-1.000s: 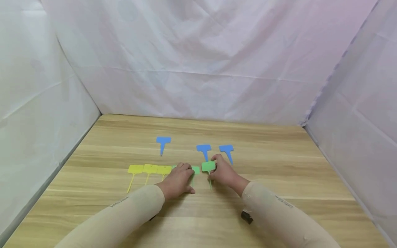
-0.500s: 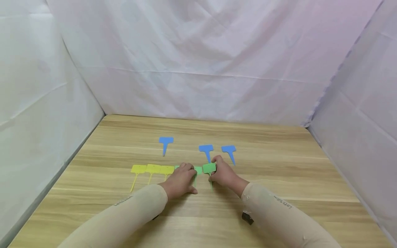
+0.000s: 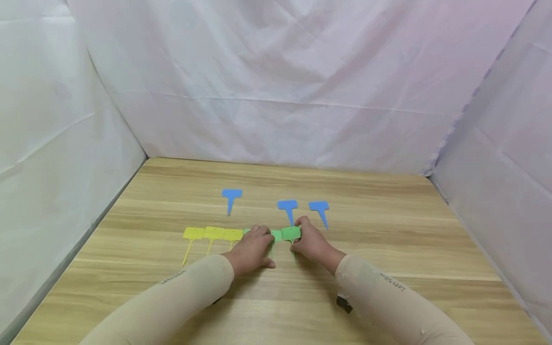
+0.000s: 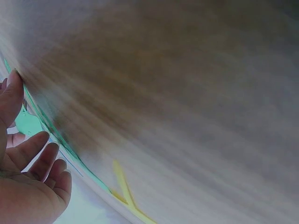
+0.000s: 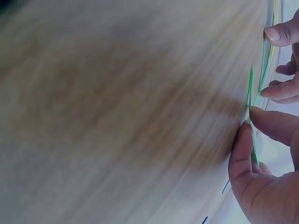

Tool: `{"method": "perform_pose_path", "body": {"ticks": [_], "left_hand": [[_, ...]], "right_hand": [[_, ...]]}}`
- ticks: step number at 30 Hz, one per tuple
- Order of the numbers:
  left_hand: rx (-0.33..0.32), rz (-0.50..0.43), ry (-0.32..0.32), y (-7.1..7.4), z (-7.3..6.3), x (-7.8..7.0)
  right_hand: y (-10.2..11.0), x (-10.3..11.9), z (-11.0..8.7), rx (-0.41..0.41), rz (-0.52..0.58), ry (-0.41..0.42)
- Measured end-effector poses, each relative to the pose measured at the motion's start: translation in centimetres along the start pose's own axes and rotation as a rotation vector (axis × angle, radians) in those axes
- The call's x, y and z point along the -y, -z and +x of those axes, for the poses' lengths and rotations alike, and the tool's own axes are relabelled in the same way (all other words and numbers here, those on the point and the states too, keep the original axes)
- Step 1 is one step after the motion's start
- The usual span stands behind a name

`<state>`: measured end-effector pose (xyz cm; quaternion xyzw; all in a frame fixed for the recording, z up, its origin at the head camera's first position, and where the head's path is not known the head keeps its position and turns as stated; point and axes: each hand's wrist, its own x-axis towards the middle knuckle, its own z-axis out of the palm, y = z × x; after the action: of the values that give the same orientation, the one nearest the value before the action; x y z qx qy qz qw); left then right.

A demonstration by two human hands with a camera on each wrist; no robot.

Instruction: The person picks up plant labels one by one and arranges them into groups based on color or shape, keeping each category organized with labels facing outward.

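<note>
My right hand (image 3: 314, 241) pinches a green plant label (image 3: 291, 233) by its right side, thumb below and fingers above. This label's head lies right at the end of a row of green and yellow labels. My left hand (image 3: 253, 249) spreads over the row's green labels (image 3: 277, 235), fingertips at their heads and thumb near a stem, hiding much of them. In the right wrist view, the pinched green label (image 5: 251, 91) shows edge-on, slightly raised off the table at one end. Left of my hand lie yellow plant labels (image 3: 233, 234), stems towards me.
Three blue T-shaped plant labels lie farther back: one on the left (image 3: 232, 194), one in the middle (image 3: 287, 205) close beyond my right fingers, one on the right (image 3: 319, 206). White cloth (image 3: 276, 96) walls in the wooden table (image 3: 388, 220) at the back and both sides.
My right hand has brought the green label slightly left, narrowing the gap to the row's end. My left hand has stayed on the row. The head view has shifted a little.
</note>
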<state>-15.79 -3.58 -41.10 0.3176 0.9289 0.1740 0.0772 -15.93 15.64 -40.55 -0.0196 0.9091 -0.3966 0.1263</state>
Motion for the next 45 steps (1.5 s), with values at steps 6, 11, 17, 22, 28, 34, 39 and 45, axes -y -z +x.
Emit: {"method": "perform_pose_path", "body": {"ticks": [6, 11, 17, 22, 28, 34, 39, 45], "left_hand": [[0.006, 0.001, 0.0, 0.01, -0.01, -0.01], [0.006, 0.011, 0.002, -0.03, 0.06, 0.01], [0.006, 0.014, 0.0, -0.06, 0.12, 0.06], [0.013, 0.016, 0.002, -0.02, 0.11, 0.03], [0.012, 0.013, 0.0, 0.0, 0.11, 0.01], [0.01, 0.021, -0.006, 0.11, 0.13, -0.01], [0.01, 0.031, -0.01, 0.16, 0.11, -0.02], [0.011, 0.042, -0.012, 0.19, 0.12, -0.06]], "right_hand": [[-0.12, -0.2, -0.02, -0.02, -0.055, 0.009], [-0.17, -0.45, 0.07, -0.036, -0.058, 0.016], [-0.16, -0.67, 0.24, -0.051, -0.085, 0.013], [-0.17, -0.79, 0.29, -0.055, -0.112, 0.016], [-0.16, -0.81, 0.31, -0.053, -0.127, 0.0], [-0.02, -0.82, 0.26, -0.037, -0.118, -0.014], [0.06, -0.86, 0.19, -0.027, -0.124, 0.0], [0.03, -0.9, 0.16, -0.03, -0.141, 0.014]]}}
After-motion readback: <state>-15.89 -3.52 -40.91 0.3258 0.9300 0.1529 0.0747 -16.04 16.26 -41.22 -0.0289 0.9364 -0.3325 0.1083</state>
